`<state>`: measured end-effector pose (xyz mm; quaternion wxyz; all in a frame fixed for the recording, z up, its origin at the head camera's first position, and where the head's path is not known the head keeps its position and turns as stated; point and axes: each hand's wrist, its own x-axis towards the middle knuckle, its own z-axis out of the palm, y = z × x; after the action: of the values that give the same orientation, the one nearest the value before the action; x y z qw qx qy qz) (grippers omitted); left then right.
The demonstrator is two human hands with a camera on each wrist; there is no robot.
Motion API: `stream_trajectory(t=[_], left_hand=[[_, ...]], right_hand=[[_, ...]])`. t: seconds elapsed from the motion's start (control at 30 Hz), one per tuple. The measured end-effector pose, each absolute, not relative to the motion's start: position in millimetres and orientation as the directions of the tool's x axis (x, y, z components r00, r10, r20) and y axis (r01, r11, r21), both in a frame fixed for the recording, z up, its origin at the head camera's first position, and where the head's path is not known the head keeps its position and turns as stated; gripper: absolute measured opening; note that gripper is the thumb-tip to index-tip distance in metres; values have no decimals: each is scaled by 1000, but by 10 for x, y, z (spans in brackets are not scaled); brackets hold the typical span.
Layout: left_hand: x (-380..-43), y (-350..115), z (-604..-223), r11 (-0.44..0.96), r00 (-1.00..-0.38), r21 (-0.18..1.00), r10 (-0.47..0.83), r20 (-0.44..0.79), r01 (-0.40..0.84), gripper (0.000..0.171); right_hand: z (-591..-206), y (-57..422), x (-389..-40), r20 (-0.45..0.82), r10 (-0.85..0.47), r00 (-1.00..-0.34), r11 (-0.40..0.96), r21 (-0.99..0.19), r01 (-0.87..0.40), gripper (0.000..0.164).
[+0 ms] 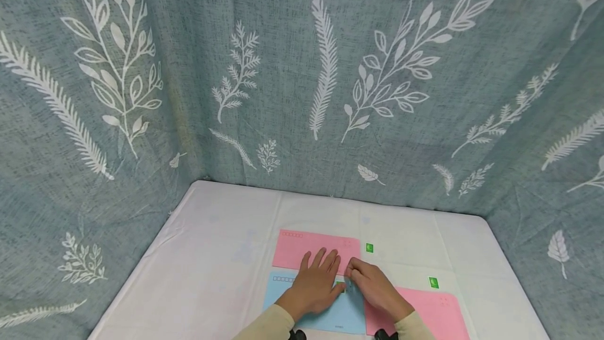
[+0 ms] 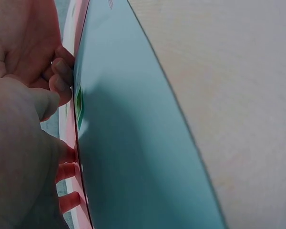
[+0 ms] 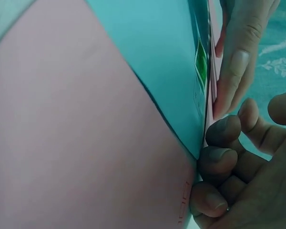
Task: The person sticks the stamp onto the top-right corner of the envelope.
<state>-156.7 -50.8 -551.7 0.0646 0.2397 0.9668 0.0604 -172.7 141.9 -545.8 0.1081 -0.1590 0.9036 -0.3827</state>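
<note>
A blue envelope (image 1: 349,314) lies on the table below a pink envelope (image 1: 290,252). My left hand (image 1: 313,285) rests palm down with spread fingers, its palm over the blue envelope and its fingertips on the pink one. A green stamp (image 1: 341,286) sits near the blue envelope's upper right corner, partly covered by the left thumb; the stamp (image 3: 201,67) shows slightly raised edges in the right wrist view. Just right of it, my right hand (image 1: 375,283) has curled fingers at the corner. Its thumb stands apart from the fingers (image 3: 218,160), with nothing seen between them.
A second pink envelope (image 1: 439,308) lies to the right, partly under the right forearm and alongside the blue one. Two loose green stamps lie on the white cloth: one stamp (image 1: 369,247) by the upper envelope, another stamp (image 1: 433,282) above the right envelope. A patterned curtain (image 1: 292,93) surrounds the table.
</note>
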Motion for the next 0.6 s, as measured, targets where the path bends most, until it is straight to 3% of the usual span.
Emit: stream_trajectory(t=[0.4, 0.6], left_hand=[[-1568, -471, -5476, 886, -882, 131, 459, -108, 445, 66], [-1561, -489, -5503, 882, -879, 122, 467, -102, 455, 66]], right_hand=[[-5400, 1480, -1772, 0, -360, -933, 673, -693, -260, 19], [-5360, 1600, -1873, 19, -294, -956, 677, -702, -222, 21]])
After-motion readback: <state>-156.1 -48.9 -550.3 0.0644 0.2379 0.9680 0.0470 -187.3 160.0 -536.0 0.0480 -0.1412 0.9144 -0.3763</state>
